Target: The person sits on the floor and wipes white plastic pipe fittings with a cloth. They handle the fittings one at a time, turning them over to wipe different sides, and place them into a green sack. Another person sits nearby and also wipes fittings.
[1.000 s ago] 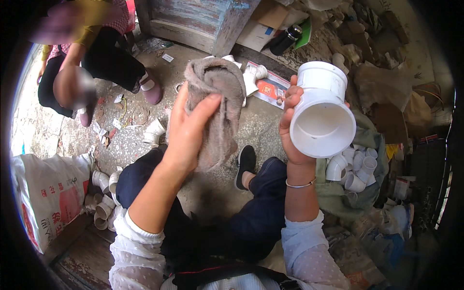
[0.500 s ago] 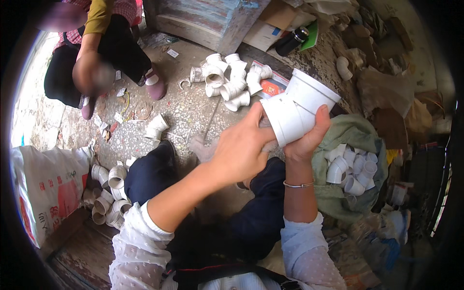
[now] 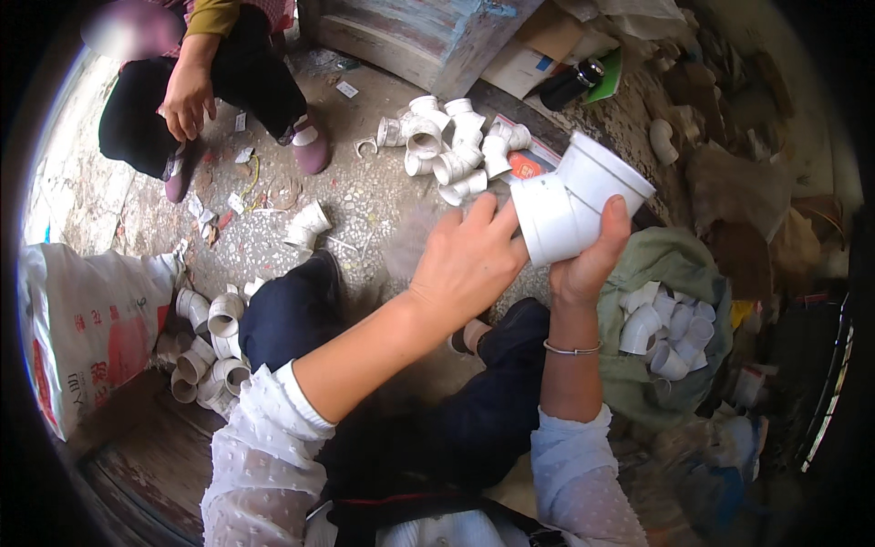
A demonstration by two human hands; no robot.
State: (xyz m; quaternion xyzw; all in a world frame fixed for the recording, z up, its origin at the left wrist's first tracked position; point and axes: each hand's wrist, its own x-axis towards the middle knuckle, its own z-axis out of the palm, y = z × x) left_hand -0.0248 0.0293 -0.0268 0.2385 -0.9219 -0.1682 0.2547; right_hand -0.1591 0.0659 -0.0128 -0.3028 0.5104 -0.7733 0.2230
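My right hand [image 3: 591, 251] grips a white plastic pipe elbow [image 3: 577, 196] from below and the right, its thumb lying along the outside. The elbow is held tilted in front of me, its wider, collared mouth pointing up and right. At its left end is my left hand [image 3: 469, 251], back toward me. Its fingers are apart and bent near the elbow's rim; some tips are hidden, and I see nothing held in them. Several like white elbows [image 3: 456, 150] lie heaped on the floor beyond my hands.
A green cloth sack [image 3: 629, 374] at my right holds white fittings [image 3: 670, 333]. More fittings [image 3: 205, 351] lie by a white-and-red bag [image 3: 100, 328] at my left. One loose elbow [image 3: 307, 223] is near my foot. Another person [image 3: 214, 100] sits far left; a black flask [image 3: 570, 84] lies far right.
The view has shifted slightly, so the surroundings sit further right. My left hand's fingers have spread and shifted at the elbow's left end. My right hand keeps its grip.
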